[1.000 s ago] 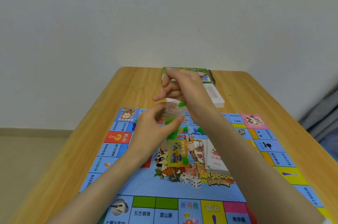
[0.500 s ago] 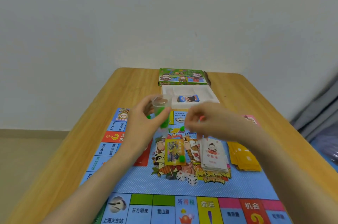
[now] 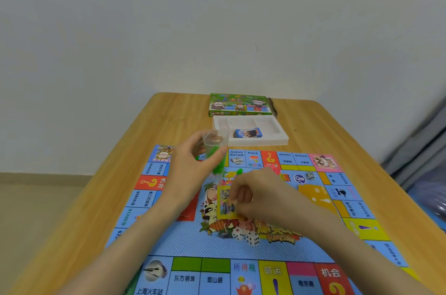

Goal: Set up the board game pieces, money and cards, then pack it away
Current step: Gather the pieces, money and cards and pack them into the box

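There it was: one clear cup [image 3: 215,150], held above the board's [image 3: 241,249] 11 o'clock area, nearly upright, its long axis running 12 to 6 and its mouth toward 12, with green pieces [image 3: 218,168] inside. The left hand [image 3: 193,167] gripped it, fingers wrapped round the wall, forearm reaching in from 7 o'clock. One loose green piece [image 3: 239,171] lay just beside the cup. The right hand [image 3: 253,195] hung at board centre, fingers curled down over one yellow card [image 3: 225,194]; whether it pinched anything couldn't be told. At 12 o'clock sat one white tray [image 3: 277,140] holding one deck [image 3: 247,132].
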`<control>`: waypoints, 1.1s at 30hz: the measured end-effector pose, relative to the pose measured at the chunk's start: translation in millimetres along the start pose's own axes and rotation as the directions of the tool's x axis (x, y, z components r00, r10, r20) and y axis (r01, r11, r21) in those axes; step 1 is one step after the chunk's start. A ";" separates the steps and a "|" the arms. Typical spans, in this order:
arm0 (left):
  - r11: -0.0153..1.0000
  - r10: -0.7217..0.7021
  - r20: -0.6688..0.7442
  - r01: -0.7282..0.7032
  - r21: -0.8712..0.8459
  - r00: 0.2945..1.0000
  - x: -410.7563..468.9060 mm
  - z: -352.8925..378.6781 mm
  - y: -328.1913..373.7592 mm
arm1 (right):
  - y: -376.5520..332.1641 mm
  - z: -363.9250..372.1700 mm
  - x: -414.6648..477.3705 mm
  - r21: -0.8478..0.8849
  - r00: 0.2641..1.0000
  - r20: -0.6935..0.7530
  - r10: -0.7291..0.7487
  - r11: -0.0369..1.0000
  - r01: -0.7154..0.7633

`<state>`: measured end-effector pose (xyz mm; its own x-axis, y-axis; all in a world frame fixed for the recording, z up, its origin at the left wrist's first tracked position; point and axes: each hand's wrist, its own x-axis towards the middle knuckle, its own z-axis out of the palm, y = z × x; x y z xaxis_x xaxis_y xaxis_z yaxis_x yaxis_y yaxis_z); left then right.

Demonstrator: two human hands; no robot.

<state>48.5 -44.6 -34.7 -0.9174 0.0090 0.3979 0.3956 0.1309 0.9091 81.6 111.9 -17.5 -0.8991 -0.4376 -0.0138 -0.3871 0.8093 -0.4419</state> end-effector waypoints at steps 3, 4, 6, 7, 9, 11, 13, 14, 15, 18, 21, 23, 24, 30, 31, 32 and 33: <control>1.000 0.002 0.023 -0.002 0.006 1.000 1.0 0.1 -1.6 | 0.4 -20.2 1.1 0.204 0.983 -0.178 0.046 0.979 -0.008; 1.000 -0.001 0.031 0.000 0.006 1.000 1.0 0.2 -2.1 | 0.8 -28.2 2.2 0.284 0.954 -0.290 0.072 0.959 0.014; 1.000 -0.002 0.044 0.001 0.031 0.999 0.8 0.6 -3.2 | -0.7 -43.1 6.3 0.442 0.864 -0.484 0.140 0.891 0.103; 0.999 0.000 0.050 -0.003 0.052 0.999 0.5 0.9 -3.9 | -2.9 -48.4 10.2 0.494 0.828 -0.540 0.155 0.854 0.162; 0.997 0.007 0.061 -0.012 0.074 0.998 -0.6 1.2 -3.1 | -10.4 -53.7 20.8 0.484 0.806 -0.581 0.114 0.844 0.229; 0.998 0.010 0.072 -0.014 0.063 0.997 -1.6 1.7 -1.2 | -16.9 -53.0 30.6 0.387 0.851 -0.525 0.013 0.894 0.226; 0.999 0.012 0.071 -0.015 0.043 0.997 -1.9 1.6 0.1 | -19.5 -48.9 37.5 0.280 0.877 -0.477 -0.054 0.937 0.210; 0.999 0.008 0.060 -0.010 0.032 0.998 -1.8 1.3 0.4 | -18.5 -48.5 39.9 0.277 0.868 -0.494 -0.047 0.938 0.209; 1.000 0.003 0.046 -0.005 0.025 0.999 -1.1 0.6 0.5 | -16.2 -49.7 41.9 0.309 0.852 -0.523 -0.013 0.929 0.203; 1.000 0.000 0.005 0.000 0.006 1.000 1.8 -2.4 0.7 | 1.8 -54.1 47.0 0.203 0.885 -0.454 0.102 0.979 -0.008; 1.000 0.002 -0.010 -0.002 0.001 1.000 3.3 -4.0 1.9 | 22.7 -44.1 49.8 -0.264 0.965 -0.107 0.238 0.929 -0.258; 1.000 0.003 -0.013 -0.003 0.002 1.000 3.8 -4.6 2.0 | 28.3 -33.9 48.8 -0.393 0.959 0.020 0.283 0.884 -0.253; 1.000 0.004 -0.016 -0.004 0.004 1.000 4.2 -5.0 1.7 | 29.4 -31.2 48.7 -0.412 0.961 0.034 0.276 0.880 -0.238; 1.000 0.001 -0.029 -0.001 0.016 1.000 5.8 -8.8 1.2 | 36.6 -26.0 52.9 -0.416 0.980 0.040 0.195 0.895 -0.161; 1.000 0.004 -0.033 -0.004 0.018 0.999 6.1 -9.3 1.6 | 37.5 -25.3 53.1 -0.392 0.983 0.028 0.181 0.907 -0.156; 1.000 0.011 -0.038 -0.010 0.020 0.999 6.1 -9.5 2.0 | 37.7 -25.0 52.9 -0.345 0.986 0.011 0.165 0.926 -0.151; 1.000 0.016 -0.040 -0.016 0.018 0.999 6.0 -9.6 2.7 | 36.7 -25.3 52.6 -0.285 0.989 -0.005 0.149 0.948 -0.144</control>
<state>44.5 -53.8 -28.7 -0.9084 -0.0281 0.4172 0.4090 0.1484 0.9004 15.0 128.5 -11.7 -0.9478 -0.3100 -0.0753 -0.2952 0.9418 -0.1610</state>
